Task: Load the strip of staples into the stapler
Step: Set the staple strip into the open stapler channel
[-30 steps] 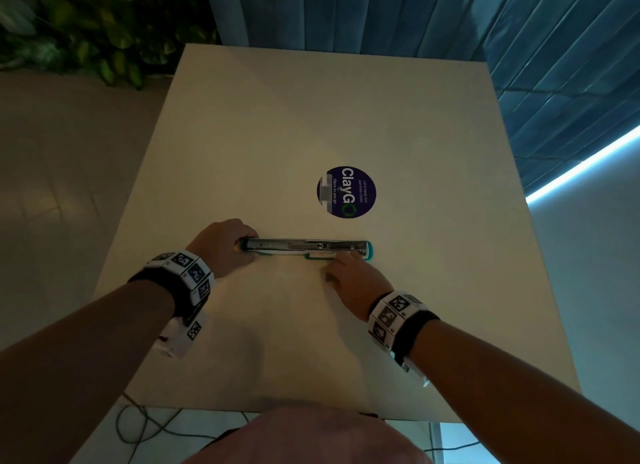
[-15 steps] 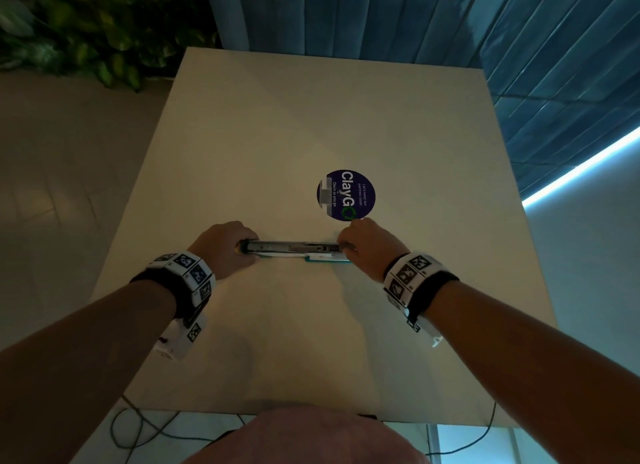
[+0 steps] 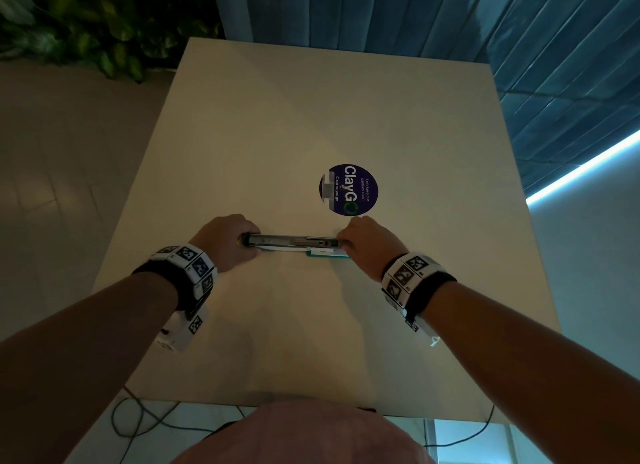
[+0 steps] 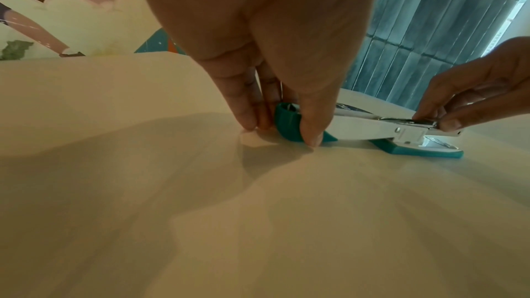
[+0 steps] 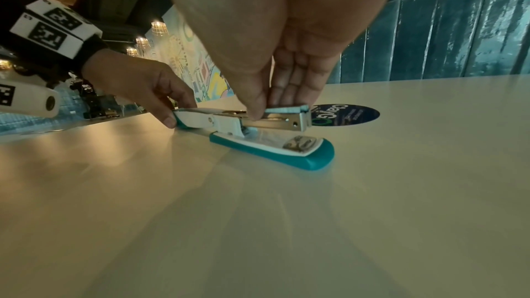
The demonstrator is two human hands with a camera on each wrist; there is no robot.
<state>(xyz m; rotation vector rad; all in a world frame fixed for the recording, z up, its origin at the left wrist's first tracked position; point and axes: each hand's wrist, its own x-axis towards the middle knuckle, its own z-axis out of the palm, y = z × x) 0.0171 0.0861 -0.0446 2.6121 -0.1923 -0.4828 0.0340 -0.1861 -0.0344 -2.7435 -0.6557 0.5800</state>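
Note:
A teal and white stapler [image 3: 294, 242] lies opened out flat across the table, its metal magazine [image 5: 275, 124] raised over the teal base [image 5: 272, 151]. My left hand [image 3: 247, 243] grips the teal cover end [image 4: 286, 121], with its fingertips down on the table. My right hand [image 3: 341, 243] reaches down on the magazine's front end. Its thumb and fingers [image 5: 258, 108] pinch a short pale strip of staples [image 5: 289, 110] lying along the top of the magazine. Seen from the head, that strip is hidden under the hand.
A round dark blue sticker [image 3: 349, 190] lies flat on the pale table [image 3: 311, 325] just beyond the stapler. Cables [image 3: 138, 415] hang below the table's near edge. Plants [image 3: 86, 23] and a blue panelled wall stand past the far edge.
My right hand has moved from the near side of the stapler's right end up onto the magazine's front, covering it. My left hand and the stapler have stayed put.

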